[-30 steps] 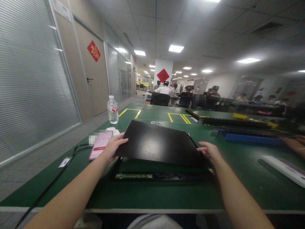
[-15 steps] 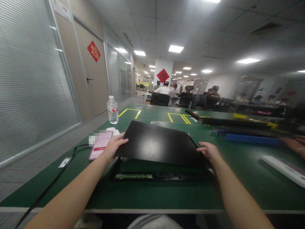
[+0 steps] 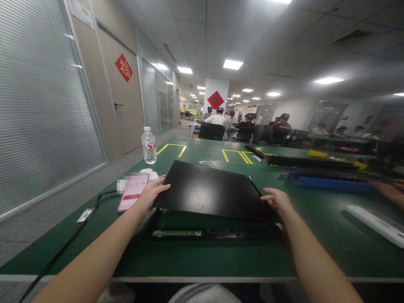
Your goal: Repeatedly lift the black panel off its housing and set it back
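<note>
A flat black panel (image 3: pixel 205 189), like a bare screen, is tilted over a thin black frame (image 3: pixel 236 234) lying on the table. My left hand (image 3: pixel 154 193) grips the panel's left edge, thumb on top. My right hand (image 3: pixel 275 200) closes around the right edge, where panel and frame meet; its lower fingers are partly hidden. The frame's near bar shows below the panel and carries a narrow green circuit board (image 3: pixel 176 233). Most of the frame's far side is hidden under the panel.
On the green table (image 3: pixel 205 263) are a phone (image 3: pixel 134 195), a water bottle (image 3: pixel 149 146), a black cable (image 3: pixel 91 216) and a white device (image 3: pixel 375 225). At right lie a blue bar (image 3: pixel 331 182) and dark strips (image 3: pixel 309 162), near another person's hand (image 3: pixel 388 192).
</note>
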The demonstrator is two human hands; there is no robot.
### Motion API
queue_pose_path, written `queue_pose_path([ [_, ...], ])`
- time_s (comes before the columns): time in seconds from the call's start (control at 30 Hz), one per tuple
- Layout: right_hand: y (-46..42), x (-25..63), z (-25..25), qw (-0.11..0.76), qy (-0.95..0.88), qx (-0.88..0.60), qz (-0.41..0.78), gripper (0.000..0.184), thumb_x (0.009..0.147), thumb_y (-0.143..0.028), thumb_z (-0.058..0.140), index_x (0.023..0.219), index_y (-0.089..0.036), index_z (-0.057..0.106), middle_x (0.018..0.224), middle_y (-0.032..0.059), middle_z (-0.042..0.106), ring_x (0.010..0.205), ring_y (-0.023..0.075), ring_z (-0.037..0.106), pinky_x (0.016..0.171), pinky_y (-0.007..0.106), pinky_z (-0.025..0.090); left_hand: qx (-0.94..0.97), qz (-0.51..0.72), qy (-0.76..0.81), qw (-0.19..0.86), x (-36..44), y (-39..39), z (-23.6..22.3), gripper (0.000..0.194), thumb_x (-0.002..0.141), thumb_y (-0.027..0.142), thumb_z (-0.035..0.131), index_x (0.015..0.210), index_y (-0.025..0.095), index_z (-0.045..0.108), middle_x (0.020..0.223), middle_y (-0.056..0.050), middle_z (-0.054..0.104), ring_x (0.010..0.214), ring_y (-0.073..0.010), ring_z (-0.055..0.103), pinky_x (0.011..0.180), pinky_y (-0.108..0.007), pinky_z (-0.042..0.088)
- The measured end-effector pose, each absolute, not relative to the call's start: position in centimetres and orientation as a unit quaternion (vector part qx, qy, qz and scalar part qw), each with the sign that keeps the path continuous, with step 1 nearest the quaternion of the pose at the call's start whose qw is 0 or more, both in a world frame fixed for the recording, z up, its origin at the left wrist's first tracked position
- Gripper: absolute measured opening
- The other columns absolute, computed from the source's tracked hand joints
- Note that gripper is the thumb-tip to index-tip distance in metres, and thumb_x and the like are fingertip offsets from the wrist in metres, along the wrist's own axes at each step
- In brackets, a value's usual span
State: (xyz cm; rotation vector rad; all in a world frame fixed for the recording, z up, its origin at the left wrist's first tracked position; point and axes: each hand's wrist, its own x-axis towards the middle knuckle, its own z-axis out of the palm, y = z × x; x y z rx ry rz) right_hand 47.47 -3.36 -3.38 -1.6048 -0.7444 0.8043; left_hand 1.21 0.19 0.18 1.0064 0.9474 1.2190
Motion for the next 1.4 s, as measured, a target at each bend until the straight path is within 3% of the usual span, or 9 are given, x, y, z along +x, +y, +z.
queue_pose_path([
  [1.1,-3.37,47.57,-3.37,0.555,-0.308,-0.695,0.338,0.034,0.073,-0.027,0.061,0.104,-0.013,0.066,0.061,0.0111,0.071,0.038,0.0101,0.038,0.036,0.02,0.026,0.446,0.523,0.404,0.604,1.17,0.3,-0.08,0.041,0.065,0.013,0.075,0.105,0.013,0.072,0.088,-0.01,0.079,0.074,-0.0236,0.075,0.06,-0.026,0.058],
  [1.4,-3.47,47.37,-3.28,0.557,-0.317,-0.691,0.334,0.032,0.073,-0.026,0.06,0.101,-0.011,0.066,0.061,0.0125,0.071,0.037,0.0098,0.036,0.036,0.02,0.021,0.445,0.523,0.407,0.603,1.21,0.2,0.0,0.042,0.065,0.013,0.076,0.106,0.013,0.072,0.09,-0.009,0.08,0.074,-0.0237,0.075,0.058,-0.025,0.057],
])
